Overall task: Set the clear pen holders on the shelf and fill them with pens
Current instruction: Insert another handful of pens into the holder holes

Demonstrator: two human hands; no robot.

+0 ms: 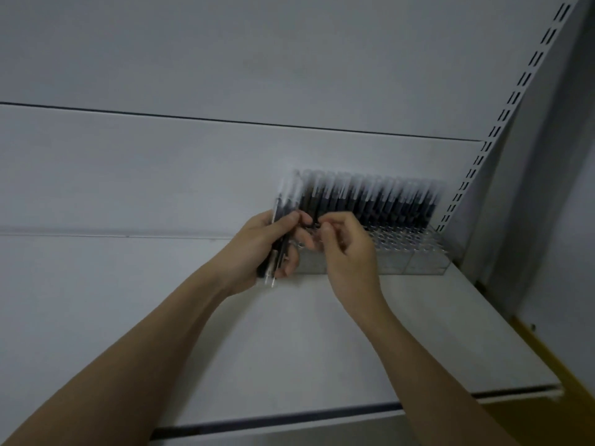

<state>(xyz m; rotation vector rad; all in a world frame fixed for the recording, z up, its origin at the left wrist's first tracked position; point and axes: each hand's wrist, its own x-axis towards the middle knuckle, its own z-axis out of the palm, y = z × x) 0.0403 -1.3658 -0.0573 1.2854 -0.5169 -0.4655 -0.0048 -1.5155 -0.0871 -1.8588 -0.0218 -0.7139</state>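
A clear pen holder [418, 262] stands on the white shelf [322, 349] against the back panel, near the right upright. Several black pens [386, 201] with clear caps stand in its back rows; the front rows show empty round holes. My left hand [257, 249] grips a bundle of pens [280, 220], held upright just left of the holder. My right hand [346, 249] is at the holder's left front, its thumb and forefinger pinched together near a pen standing in the holder. Whether they hold that pen is blurred.
The shelf's front edge [289, 416] runs across the bottom of the view. A slotted upright [502, 123] rises at the right. A yellow panel [547, 365] lies below the shelf's right end. The white back panel [161, 175] spans the left.
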